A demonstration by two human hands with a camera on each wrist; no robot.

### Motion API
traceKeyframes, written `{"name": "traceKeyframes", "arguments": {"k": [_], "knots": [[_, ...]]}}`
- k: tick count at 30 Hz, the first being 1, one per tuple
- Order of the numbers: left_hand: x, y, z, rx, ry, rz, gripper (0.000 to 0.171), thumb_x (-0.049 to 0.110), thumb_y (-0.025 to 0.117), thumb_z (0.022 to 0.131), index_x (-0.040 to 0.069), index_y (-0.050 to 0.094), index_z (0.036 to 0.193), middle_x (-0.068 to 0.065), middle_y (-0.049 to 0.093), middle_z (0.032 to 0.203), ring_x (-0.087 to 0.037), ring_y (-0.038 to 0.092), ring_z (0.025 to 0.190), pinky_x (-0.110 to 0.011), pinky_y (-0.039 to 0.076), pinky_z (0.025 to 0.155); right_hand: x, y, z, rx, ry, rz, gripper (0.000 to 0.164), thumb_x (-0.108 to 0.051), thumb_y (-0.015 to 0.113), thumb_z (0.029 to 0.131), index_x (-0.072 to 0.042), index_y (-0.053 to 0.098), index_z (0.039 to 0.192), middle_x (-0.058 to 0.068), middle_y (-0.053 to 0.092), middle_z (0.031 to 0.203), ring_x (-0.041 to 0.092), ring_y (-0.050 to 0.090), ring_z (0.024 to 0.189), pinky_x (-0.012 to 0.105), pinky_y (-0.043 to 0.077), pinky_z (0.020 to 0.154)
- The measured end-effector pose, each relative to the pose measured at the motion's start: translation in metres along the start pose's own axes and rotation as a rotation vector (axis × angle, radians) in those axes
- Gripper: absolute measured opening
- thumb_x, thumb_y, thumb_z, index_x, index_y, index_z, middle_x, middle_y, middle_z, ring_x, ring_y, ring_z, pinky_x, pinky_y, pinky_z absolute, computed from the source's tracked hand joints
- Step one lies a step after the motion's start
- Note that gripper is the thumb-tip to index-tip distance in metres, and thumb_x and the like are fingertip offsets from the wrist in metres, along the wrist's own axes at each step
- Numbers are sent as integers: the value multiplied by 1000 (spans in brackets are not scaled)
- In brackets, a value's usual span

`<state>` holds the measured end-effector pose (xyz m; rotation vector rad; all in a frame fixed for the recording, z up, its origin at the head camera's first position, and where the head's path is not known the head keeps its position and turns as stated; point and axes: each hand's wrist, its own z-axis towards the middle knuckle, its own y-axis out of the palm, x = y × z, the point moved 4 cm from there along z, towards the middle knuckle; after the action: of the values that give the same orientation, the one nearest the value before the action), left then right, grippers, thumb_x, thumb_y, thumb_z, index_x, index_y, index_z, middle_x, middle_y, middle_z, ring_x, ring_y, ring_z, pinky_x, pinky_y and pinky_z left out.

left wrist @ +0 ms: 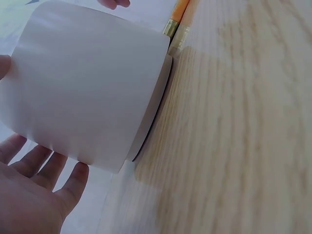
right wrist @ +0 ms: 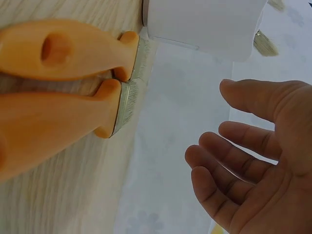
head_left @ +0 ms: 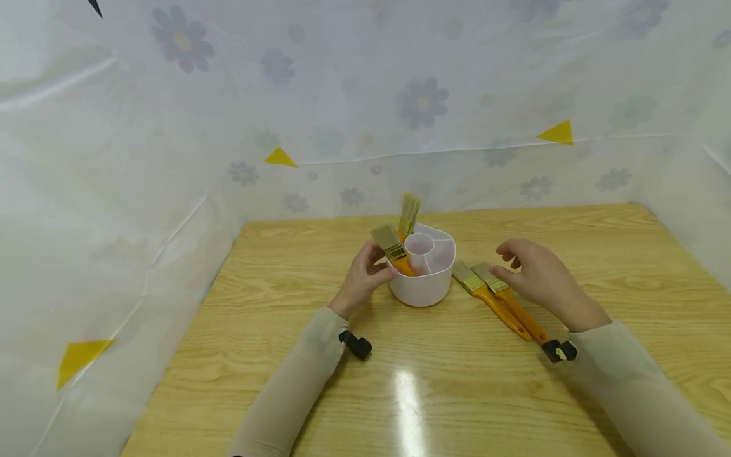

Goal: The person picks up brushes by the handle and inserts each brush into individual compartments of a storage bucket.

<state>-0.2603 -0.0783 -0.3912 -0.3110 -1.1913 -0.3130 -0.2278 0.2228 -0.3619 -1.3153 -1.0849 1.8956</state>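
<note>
White container (head_left: 422,292) stands upright on the wood-grain counter (head_left: 285,393), with compartments set around a round central cup (head_left: 419,244). Left hand (head_left: 368,273) grips its side wall between thumb and bent fingers. Two orange-handled brushes stand in it, bristles up, left of the cup: the front brush (head_left: 407,266) leans left, the rear brush (head_left: 408,214) is nearly upright. Whether they share a compartment cannot be told. Markings: dark print shows on the front brush's metal band (head_left: 396,252), too small to read with certainty. The container's outer wall is plain white. Two more brushes, the nearer brush (head_left: 502,312) and the farther brush (head_left: 521,312), lie side by side right of it. Right hand (head_left: 531,273) is poised near them, holding nothing, thumb and loosely bent fingers parted.
</note>
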Motion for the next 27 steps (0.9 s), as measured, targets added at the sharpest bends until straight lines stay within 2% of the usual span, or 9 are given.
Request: {"name": "traceKeyframes", "arguments": {"k": [3,6,17,27], "knots": [[9,2,-2,6,-9,5,55,-9,61,84,-7,37,134,-25,45,133,-38,43,125,-55,35,103,3,1,-1,-13,7,-9,41,-30,64,92,3,59,117,22,61,110,32,59,91,49,49,73],[11,3,-3,10,-21,2,54,-8,61,84,-6,36,133,-25,45,133,-37,43,125,-54,34,104,6,3,-1,-23,7,-17,41,-29,64,92,3,59,117,22,62,110,31,59,90,49,49,73],[11,3,-3,4,-27,-26,57,-10,60,84,-8,33,134,-27,42,135,-40,41,126,-55,32,105,16,7,-5,-54,11,-30,42,-28,65,92,4,58,118,21,62,109,32,59,91,50,49,75],[10,3,-3,-16,-49,29,63,-4,67,82,-3,35,137,-20,43,135,-36,42,125,-52,33,105,22,12,-7,-118,40,-37,44,-28,65,92,5,56,120,22,62,108,33,60,92,50,49,76]]}}
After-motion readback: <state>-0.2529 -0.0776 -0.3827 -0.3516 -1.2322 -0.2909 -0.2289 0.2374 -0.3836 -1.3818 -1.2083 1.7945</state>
